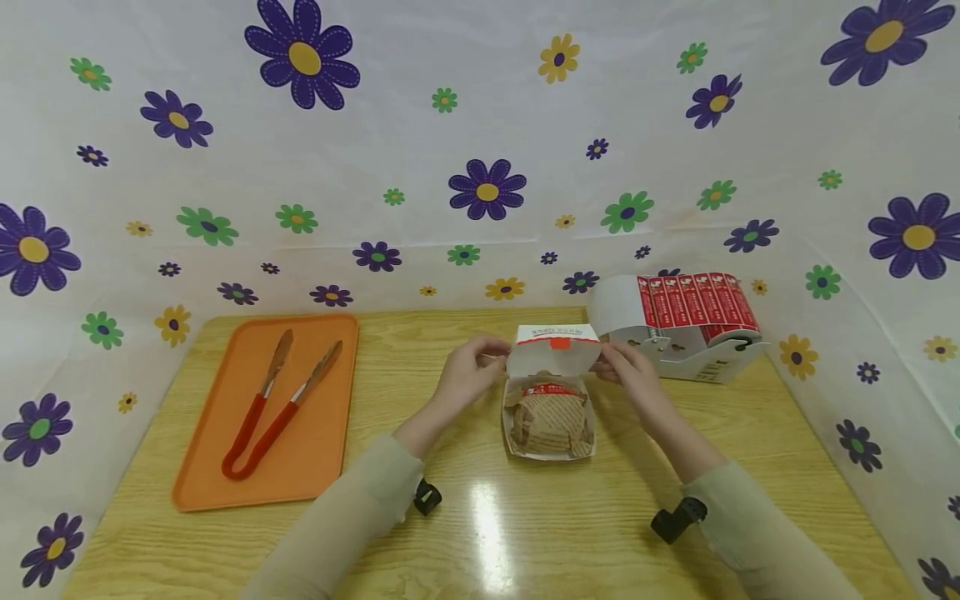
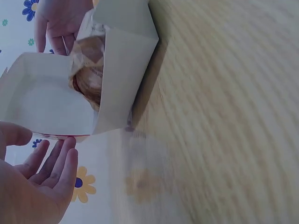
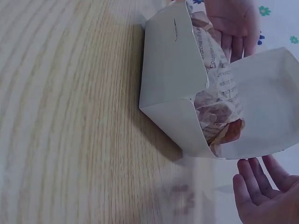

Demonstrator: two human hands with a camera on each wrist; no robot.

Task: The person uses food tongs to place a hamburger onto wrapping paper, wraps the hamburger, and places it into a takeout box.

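Observation:
A white carton box (image 1: 551,452) stands on the wooden table (image 1: 465,533), its lid (image 1: 555,354) raised upright at the back. Inside lies a burger in brown printed paper (image 1: 550,417). My left hand (image 1: 498,350) touches the lid's left edge and my right hand (image 1: 606,357) touches its right edge. In the left wrist view, straight fingers (image 2: 58,156) lie against the lid (image 2: 42,98) beside the box (image 2: 119,79). In the right wrist view, straight fingers (image 3: 254,179) reach the lid (image 3: 266,102) behind the box (image 3: 170,70) and the burger (image 3: 217,93).
An orange tray (image 1: 315,450) at the left holds red-handled tongs (image 1: 262,417). A dispenser with a roll of red labels (image 1: 686,325) stands at the back right, close to my right hand. Flower-printed cloth (image 1: 487,192) walls in the table on three sides.

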